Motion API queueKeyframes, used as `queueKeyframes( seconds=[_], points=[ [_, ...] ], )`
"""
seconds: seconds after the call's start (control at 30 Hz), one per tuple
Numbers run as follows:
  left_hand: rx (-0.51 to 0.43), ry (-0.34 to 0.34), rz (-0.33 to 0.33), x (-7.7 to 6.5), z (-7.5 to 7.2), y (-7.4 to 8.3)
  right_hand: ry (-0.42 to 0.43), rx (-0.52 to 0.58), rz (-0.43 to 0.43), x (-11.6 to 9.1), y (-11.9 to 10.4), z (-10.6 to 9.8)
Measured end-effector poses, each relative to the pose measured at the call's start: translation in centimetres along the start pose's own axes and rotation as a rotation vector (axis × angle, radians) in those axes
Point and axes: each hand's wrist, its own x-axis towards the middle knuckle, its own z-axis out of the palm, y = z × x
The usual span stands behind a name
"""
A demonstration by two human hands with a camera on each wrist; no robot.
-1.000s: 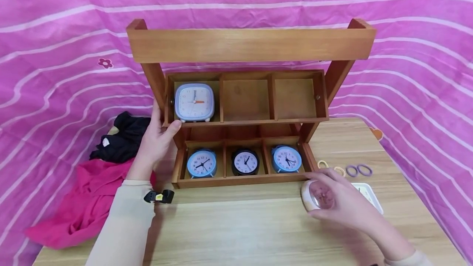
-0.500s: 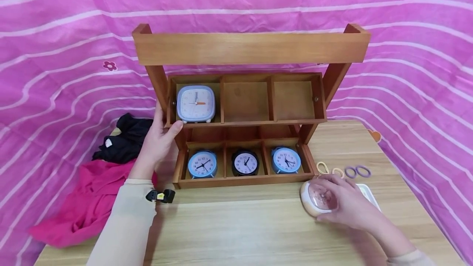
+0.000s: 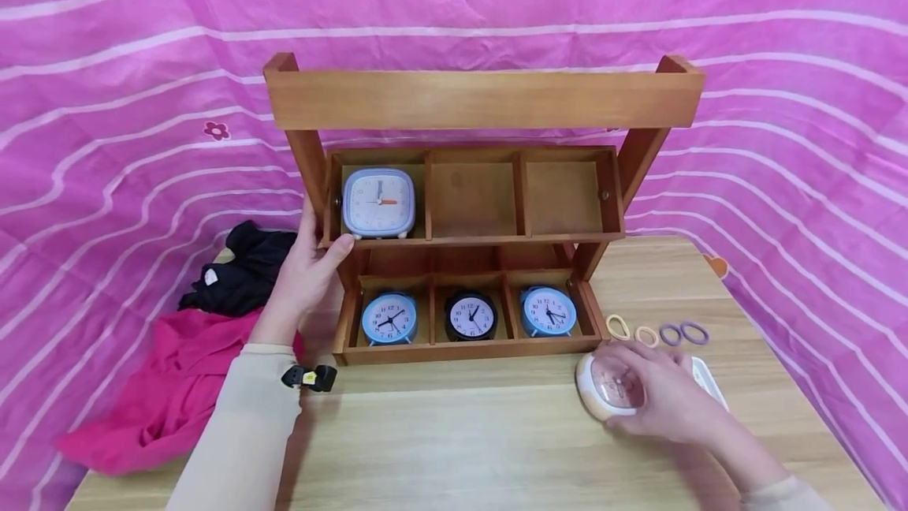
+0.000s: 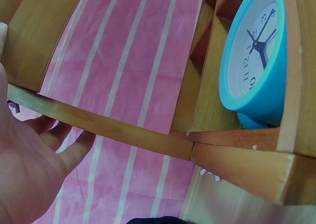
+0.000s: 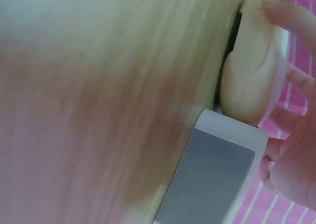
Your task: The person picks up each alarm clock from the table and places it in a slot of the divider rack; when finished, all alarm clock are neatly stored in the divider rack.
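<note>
My left hand (image 3: 307,278) holds the left end of the brown wooden shelf (image 3: 482,99), thumb at the front edge of the upper tier and fingers behind the side. In the left wrist view, the fingers reach behind the shelf's slanted side piece (image 4: 123,132). Around a round white-and-peach alarm clock (image 3: 612,386) on the table, my right hand (image 3: 670,394) curls its fingers. In the right wrist view that clock (image 5: 252,66) shows edge-on. A lilac squarish clock (image 3: 379,202) occupies the upper left compartment. Below sit a blue clock (image 3: 390,318), a black clock (image 3: 471,316) and another blue clock (image 3: 548,311).
Yellowish rings (image 3: 618,327) and purple rings (image 3: 694,333) lie right of the shelf. A white rectangular item (image 3: 709,382) is partly behind my right hand. Pink cloth (image 3: 163,393) and black cloth (image 3: 237,270) lie left. A striped pink curtain (image 3: 454,2) stands behind.
The right hand has shifted slightly on the white-and-peach clock, so more of its face shows. My left hand keeps its hold on the shelf. The head view has tipped slightly.
</note>
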Motion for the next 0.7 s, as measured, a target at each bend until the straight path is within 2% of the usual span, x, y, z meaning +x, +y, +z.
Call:
queueKeyframes(
  seconds=[0.17,0.4,0.53,0.7],
  points=[
    [0.008,-0.005,0.005,0.1,0.2,0.1,0.060,-0.012,-0.044,-0.5,-0.3,-0.3],
    [-0.005,-0.012,0.016,0.4,0.1,0.1,0.134,0.010,-0.101,0.5,-1.5,-2.0],
    [-0.003,-0.010,0.001,0.3,0.1,0.1,0.163,0.062,-0.126,1.8,-2.8,-3.6],
    [0.018,-0.007,-0.004,-0.1,0.1,0.0,0.217,0.102,-0.183,4.7,-4.5,-6.5]
  ],
)
